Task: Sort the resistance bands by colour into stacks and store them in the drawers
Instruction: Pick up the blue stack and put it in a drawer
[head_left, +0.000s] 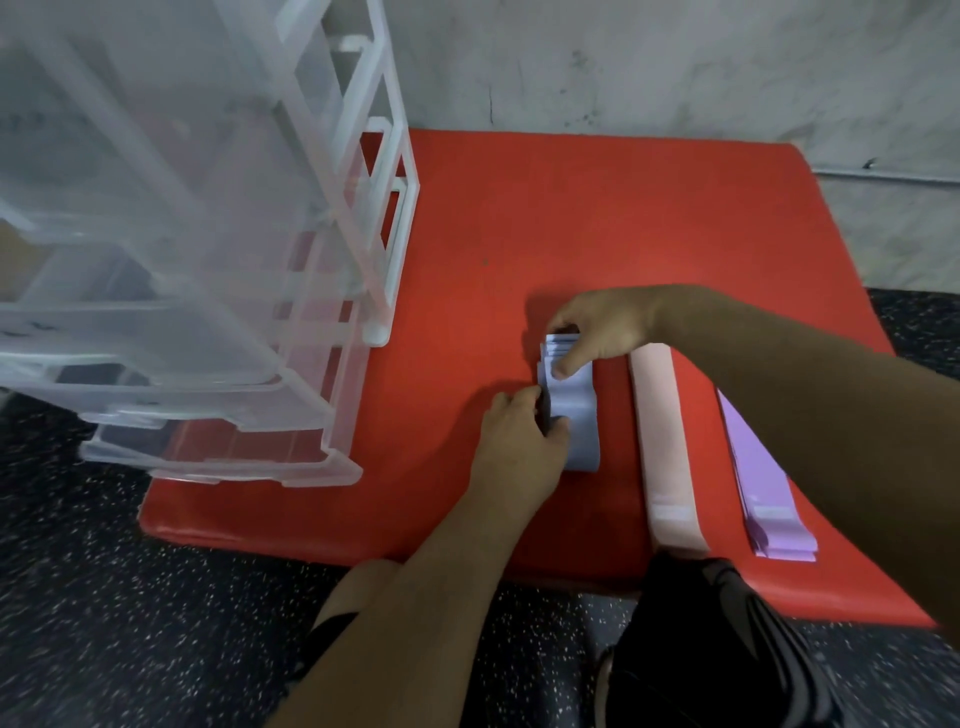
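Observation:
A stack of pale blue resistance bands (577, 415) lies on the red mat (519, 234), folded over at its far end. My right hand (597, 327) grips that far folded end, thumb pressed on top. My left hand (519, 431) pinches the stack's left edge near the middle. A stack of pink bands (667, 457) lies flat just to the right. Further right lies a stack of purple bands (769, 483), partly hidden under my right forearm. The clear plastic drawer unit (208, 312) stands at the mat's left, with two lower drawers pulled partly out.
The mat sits on a dark speckled floor (130, 597) against a grey wall (675, 67). My knee in black shorts (701, 649) is at the mat's near edge. Bare mat shows between the drawer unit and the blue bands.

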